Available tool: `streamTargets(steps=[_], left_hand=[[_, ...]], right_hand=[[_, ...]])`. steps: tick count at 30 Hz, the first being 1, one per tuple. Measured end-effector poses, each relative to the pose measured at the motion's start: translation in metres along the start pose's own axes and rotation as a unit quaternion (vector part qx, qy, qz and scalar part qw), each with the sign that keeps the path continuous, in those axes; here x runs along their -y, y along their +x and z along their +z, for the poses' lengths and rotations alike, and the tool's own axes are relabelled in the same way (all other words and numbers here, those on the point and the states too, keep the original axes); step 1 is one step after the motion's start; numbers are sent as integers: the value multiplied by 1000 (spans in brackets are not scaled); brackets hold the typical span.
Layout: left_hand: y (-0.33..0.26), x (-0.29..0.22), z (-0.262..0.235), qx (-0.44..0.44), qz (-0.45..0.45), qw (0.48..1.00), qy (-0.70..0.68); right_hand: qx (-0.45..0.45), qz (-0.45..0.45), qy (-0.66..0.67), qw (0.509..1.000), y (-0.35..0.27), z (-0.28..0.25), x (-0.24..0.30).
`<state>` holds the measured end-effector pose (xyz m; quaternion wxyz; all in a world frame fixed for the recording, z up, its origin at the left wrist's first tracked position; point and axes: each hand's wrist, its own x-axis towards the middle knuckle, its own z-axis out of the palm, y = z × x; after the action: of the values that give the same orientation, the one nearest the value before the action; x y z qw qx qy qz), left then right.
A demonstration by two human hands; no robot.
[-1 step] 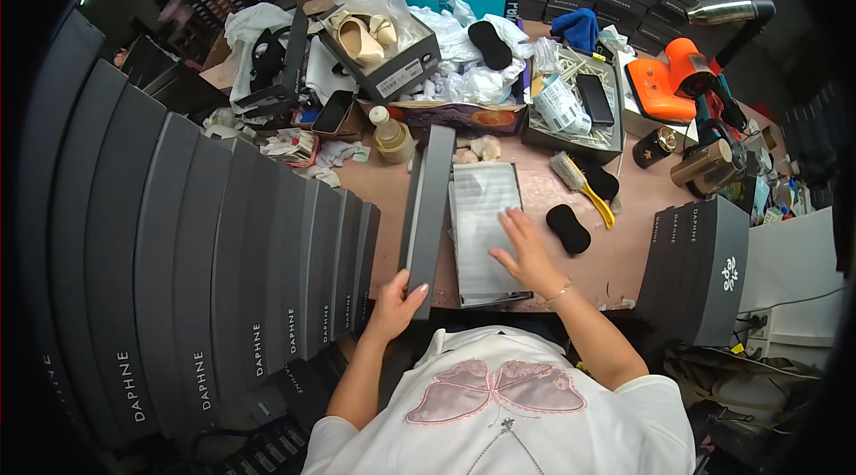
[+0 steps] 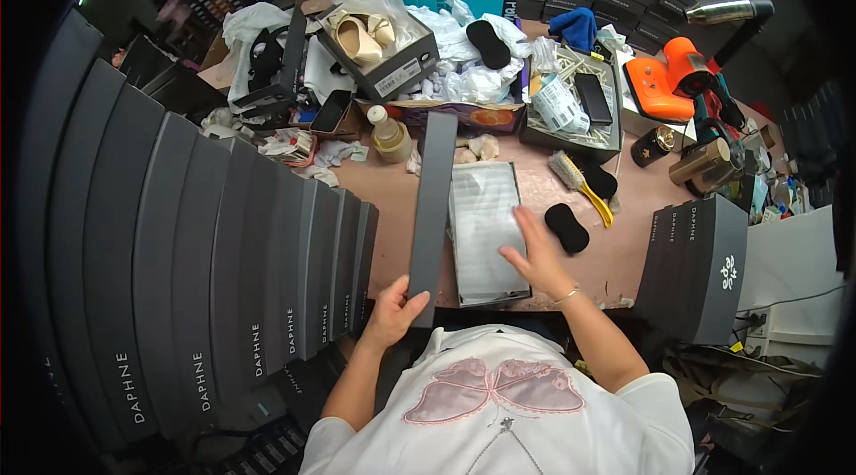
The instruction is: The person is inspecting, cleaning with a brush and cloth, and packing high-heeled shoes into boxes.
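Observation:
My left hand (image 2: 390,313) grips the near end of a long dark grey shoe box lid (image 2: 434,216). The lid stands on edge, its narrow side toward me, along the left side of a shoe box (image 2: 528,286). White tissue paper (image 2: 483,221) covers whatever lies in that box. Over the box's right edge is my right hand (image 2: 544,261), fingers stretched out and holding nothing; whether it touches the box I cannot tell. Just right of its fingertips, a black rounded pad (image 2: 567,228) lies on the table.
A yellow-handled brush (image 2: 584,190) lies beyond the pad. Stacked shoe boxes rise on the left (image 2: 192,261) and right (image 2: 700,270). At the back are a bottle (image 2: 390,136), a box with beige shoes (image 2: 392,82), crumpled paper (image 2: 464,74) and an orange device (image 2: 655,91).
The lid has turned so its inside no longer shows, and its far end sits slightly higher in view. My right hand has shifted a little right, off the middle of the tissue paper.

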<state>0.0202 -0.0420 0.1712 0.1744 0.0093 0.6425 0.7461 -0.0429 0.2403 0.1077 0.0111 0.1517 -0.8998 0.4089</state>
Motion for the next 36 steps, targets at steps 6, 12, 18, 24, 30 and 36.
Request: streamTargets(steps=[6, 12, 18, 24, 30, 36], left_hand=[[31, 66, 45, -15, -54, 996, 73], [91, 134, 19, -132, -16, 963, 235], [113, 150, -5, -98, -279, 955, -26], [94, 67, 79, 46, -36, 998, -23], [78, -35, 257, 359, 217, 908, -4], [65, 5, 291, 376, 228, 888, 138]], right_hand=[[-44, 248, 192, 949, -8, -43, -1], [35, 312, -39, 949, 6, 23, -39], [0, 350, 181, 919, 2, 45, -57], [-131, 217, 373, 893, -78, -64, -12], [-282, 284, 384, 832, -203, -350, 20], [-106, 551, 74, 824, -265, -484, -68]])
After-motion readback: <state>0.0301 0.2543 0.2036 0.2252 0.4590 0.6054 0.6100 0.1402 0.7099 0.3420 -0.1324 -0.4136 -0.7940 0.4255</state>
